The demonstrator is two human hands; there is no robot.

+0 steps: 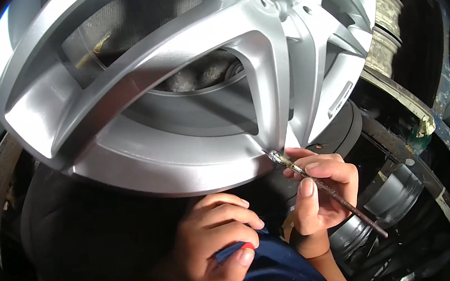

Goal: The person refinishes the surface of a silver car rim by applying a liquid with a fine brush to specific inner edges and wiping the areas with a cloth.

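Note:
A large silver alloy wheel [195,171] with broad spokes fills the upper middle of the view. My right hand [334,184] pinches a thin paintbrush [344,203] with a dark brown handle between thumb and fingers. Its silvery, paint-covered tip meets the wheel at the foot of a spoke, near the lower edge of the rim. Below the rim, my left hand [216,240] is curled closed. A small red piece [248,245] peeks out between its thumb and forefinger; the rest of that thing is hidden.
Behind the wheel is a dark round support [344,128]. Worn metal rack bars [401,149] run down the right side, with other wheels [395,194] below and stacked rims [383,30] at the upper right. Dark blue clothing [282,271] lies beneath my hands.

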